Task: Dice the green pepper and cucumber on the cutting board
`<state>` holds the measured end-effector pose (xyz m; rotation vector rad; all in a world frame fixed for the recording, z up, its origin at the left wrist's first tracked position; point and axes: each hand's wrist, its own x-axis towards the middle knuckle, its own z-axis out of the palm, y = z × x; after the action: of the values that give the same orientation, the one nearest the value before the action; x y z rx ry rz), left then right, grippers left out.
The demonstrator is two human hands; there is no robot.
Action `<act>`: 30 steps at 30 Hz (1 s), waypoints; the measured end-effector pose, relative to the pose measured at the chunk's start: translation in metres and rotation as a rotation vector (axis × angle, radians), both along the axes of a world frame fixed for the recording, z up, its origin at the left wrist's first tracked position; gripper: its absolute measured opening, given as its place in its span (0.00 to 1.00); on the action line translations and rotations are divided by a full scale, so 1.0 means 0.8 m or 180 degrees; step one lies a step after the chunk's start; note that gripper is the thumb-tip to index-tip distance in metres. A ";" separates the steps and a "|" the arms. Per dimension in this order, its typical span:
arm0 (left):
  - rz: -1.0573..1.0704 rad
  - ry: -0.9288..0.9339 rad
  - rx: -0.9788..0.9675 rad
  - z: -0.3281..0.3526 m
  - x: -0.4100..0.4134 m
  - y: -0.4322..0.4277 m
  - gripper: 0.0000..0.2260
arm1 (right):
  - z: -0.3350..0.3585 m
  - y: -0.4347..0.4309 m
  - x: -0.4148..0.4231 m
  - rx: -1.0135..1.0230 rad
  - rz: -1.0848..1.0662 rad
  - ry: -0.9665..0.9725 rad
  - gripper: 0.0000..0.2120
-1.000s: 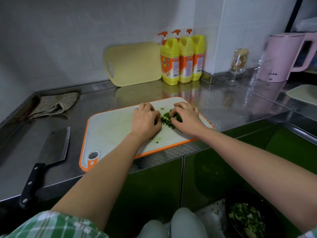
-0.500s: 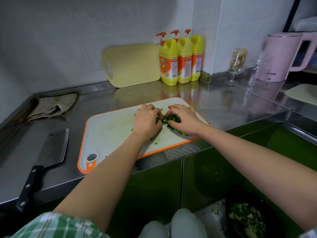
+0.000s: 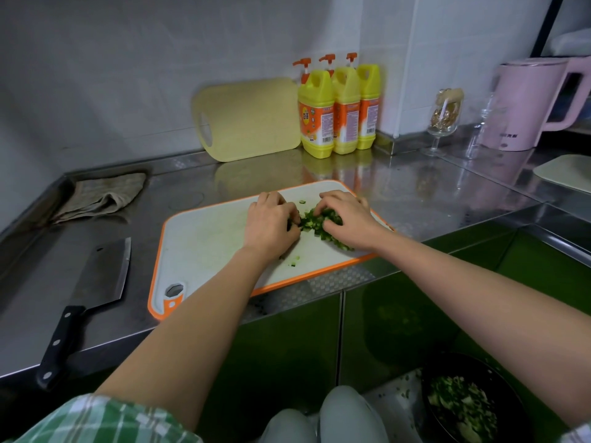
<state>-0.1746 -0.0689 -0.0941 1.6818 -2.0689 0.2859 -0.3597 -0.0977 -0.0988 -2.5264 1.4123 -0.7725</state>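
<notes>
A white cutting board (image 3: 208, 241) with an orange rim lies on the steel counter. On its right half sits a small pile of diced green vegetables (image 3: 315, 222). My left hand (image 3: 270, 225) and my right hand (image 3: 347, 222) cup the pile from either side, fingers curled into it. A few stray green bits (image 3: 294, 260) lie near the board's front edge. A cleaver (image 3: 96, 289) with a black handle rests on the counter left of the board, away from both hands.
A yellow cutting board (image 3: 246, 118) leans on the wall beside three yellow detergent bottles (image 3: 339, 110). A folded cloth (image 3: 102, 196) lies at back left. A glass (image 3: 444, 119) and pink kettle (image 3: 531, 103) stand at right. A dark bowl (image 3: 473, 401) of chopped greens sits low, below the counter.
Both hands have drawn closer together around the diced pile, gathering it into a tighter heap. The cleaver and board have not moved.
</notes>
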 end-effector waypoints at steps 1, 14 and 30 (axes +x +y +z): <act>-0.0033 0.0027 -0.0013 0.000 -0.001 0.001 0.09 | 0.000 0.000 0.001 0.0008 0.0025 0.0062 0.10; 0.0119 -0.0098 -0.0010 -0.002 0.007 0.007 0.09 | -0.005 -0.002 0.002 0.0064 -0.0074 -0.0154 0.10; 0.0265 -0.0256 0.0050 0.006 0.000 0.007 0.08 | -0.010 -0.003 0.002 0.0318 -0.0178 -0.0446 0.11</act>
<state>-0.1745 -0.0632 -0.0895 1.7961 -2.0664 0.3706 -0.3581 -0.1002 -0.1067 -2.3195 1.4429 -0.8478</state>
